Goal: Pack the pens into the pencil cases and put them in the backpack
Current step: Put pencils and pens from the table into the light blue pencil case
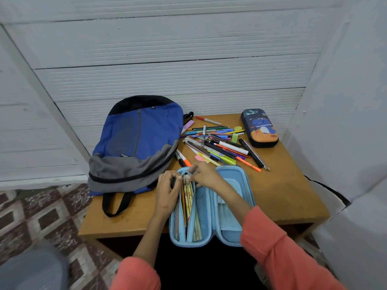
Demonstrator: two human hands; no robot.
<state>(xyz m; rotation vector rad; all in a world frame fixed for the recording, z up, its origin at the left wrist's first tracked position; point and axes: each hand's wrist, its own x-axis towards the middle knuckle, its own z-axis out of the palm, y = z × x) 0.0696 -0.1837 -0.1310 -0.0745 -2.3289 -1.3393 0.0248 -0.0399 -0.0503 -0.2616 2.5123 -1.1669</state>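
Your left hand is curled round the top-left rim of the light-blue pencil case, fingers bent tight. Your right hand pinches narrowly at the top end of the case's centre flap; what sits between the fingertips is too small to tell.

The case is a moulded hard shell with rounded corners, lying open flat like a book, with a mesh pocket inside and smooth padded lining on the right half. Yellow patterned pencils lie lengthwise in the left half. The case's near end overhangs the front edge of the wooden table, whose top is a matte, scuffed tan.

The backpack is soft blue, grey and black fabric lying flat at the left, zipped shut, with its black strap loop toward the front edge and its left side past the table edge. The loose pens — plastic barrels in mixed colours, criss-crossed — are heaped just behind the open case. A dark-blue pencil case with a glossy shell and cartoon print is closed at the back right, near the edge.

Bare tabletop lies to the right of your right forearm. A ribbed white wall stands directly behind the table.
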